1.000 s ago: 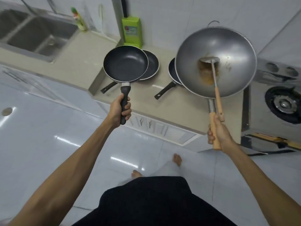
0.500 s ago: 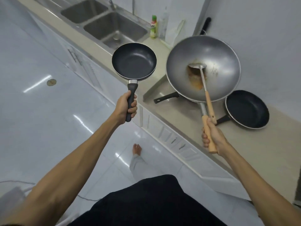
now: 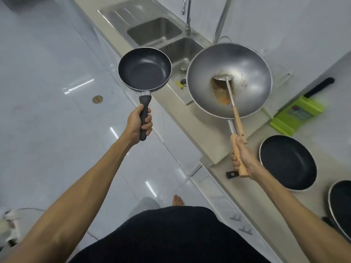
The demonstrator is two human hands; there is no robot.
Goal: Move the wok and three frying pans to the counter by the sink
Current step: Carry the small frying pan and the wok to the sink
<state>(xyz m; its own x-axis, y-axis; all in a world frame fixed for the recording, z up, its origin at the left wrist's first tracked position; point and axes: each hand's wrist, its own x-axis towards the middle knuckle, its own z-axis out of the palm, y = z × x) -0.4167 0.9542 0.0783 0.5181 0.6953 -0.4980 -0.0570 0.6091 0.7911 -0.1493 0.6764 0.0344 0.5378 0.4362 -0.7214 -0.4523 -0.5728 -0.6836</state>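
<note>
My left hand [image 3: 138,124] grips the black handle of a small dark frying pan [image 3: 144,69], held in the air over the floor beside the counter edge. My right hand [image 3: 244,158] grips the wooden handle of a large grey wok [image 3: 245,73], held above the counter next to the sink. A metal ladle [image 3: 228,88] with a wooden handle lies inside the wok over an orange-brown stain. Two more black frying pans sit on the lower counter at the right, one [image 3: 287,162] fully seen, the other [image 3: 341,204] cut off by the frame edge.
A double steel sink [image 3: 157,33] with a tap [image 3: 187,14] lies ahead. The beige counter [image 3: 207,133] steps down to a lower level at the right. A green knife block [image 3: 298,114] stands by the wall. White cabinets and glossy floor tiles lie below left.
The view has swung left toward the sink. Both hands have carried the small pan and the wok along, so the two resting pans now lie at the far right.
</note>
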